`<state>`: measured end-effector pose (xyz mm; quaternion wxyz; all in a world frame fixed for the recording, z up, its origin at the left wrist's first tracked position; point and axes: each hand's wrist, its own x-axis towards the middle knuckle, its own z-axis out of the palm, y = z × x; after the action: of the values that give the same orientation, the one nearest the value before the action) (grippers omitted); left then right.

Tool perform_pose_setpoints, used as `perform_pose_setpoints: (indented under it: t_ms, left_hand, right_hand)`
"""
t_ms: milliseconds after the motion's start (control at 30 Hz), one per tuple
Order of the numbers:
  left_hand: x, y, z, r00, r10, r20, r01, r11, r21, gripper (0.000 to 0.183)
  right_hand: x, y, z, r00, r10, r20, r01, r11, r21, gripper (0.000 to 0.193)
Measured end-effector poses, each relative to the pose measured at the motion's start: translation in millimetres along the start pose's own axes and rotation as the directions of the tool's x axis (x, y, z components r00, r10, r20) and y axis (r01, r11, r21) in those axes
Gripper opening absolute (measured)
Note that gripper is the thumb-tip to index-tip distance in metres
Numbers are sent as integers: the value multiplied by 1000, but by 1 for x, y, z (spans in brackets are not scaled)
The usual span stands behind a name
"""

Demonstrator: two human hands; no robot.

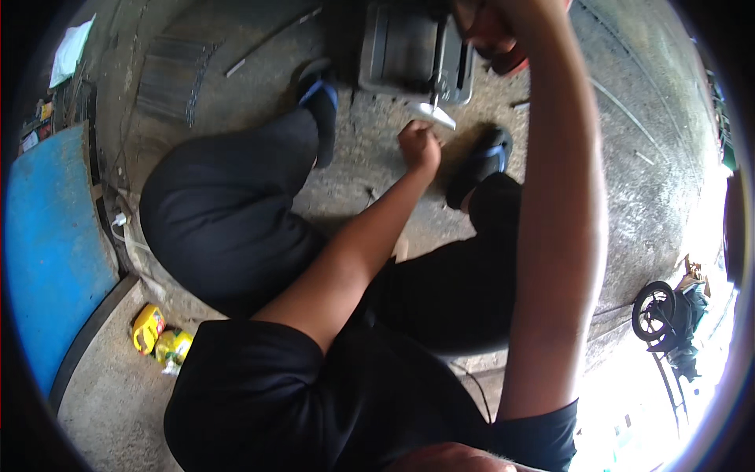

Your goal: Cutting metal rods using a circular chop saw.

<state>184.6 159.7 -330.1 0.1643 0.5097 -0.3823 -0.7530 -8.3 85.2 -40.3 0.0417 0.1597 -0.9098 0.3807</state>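
My left hand [421,146] is closed at the near end of a grey metal machine base [368,67], on a short silver handle [435,116]. That handle sits at the end of a dark screw rod [439,59] running along the base. Higher up, my right arm reaches to the top edge of the view. There my right hand [515,12] is curled against a red and black machine part [511,61]; the upper edge cuts off much of the hand, and its fingers are only partly visible.
My feet in dark sandals [321,102] stand on either side of my left hand. A thin metal bar [271,41] lies on the concrete floor beyond. Yellow packages [148,329] lie beside a blue panel [55,236] at left. A motorcycle wheel [653,311] shows at right.
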Motion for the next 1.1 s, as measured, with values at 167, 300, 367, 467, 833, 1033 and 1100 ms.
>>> perform_pose_setpoints:
  t_ms: [167,300,367,467,833,1033,1100]
  left_hand:
    - [56,-7,-40,788,-614,44,575,709,-409,17]
    - [58,15,-22,970,-242,22,237,921,-308,16]
    - [42,12,-12,971,215,-101,-148,880,451,14]
    - [-51,-9,-9,791,122,600,-573,490,656,18]
    - [58,24,-36,913,-369,172,392,911,-128,32]
    - [-62,-4,-20,673,-7,740,-613,555,562,22]
    - [-53,-43,-30,690,43,723,-625,538,565,22]
  right_hand:
    - [-28,-37,-6,972,-76,222,56,994,95,40]
    - [5,22,15,934,-272,231,314,933,-174,40]
    - [13,28,25,890,-384,246,444,852,-278,40]
    - [31,50,34,814,-509,282,580,681,-447,40]
    - [-25,-66,-10,924,316,213,-363,902,235,44]
    - [-19,-14,-4,993,27,113,-44,987,155,45]
    - [-17,-24,-5,990,-9,143,-14,987,160,46]
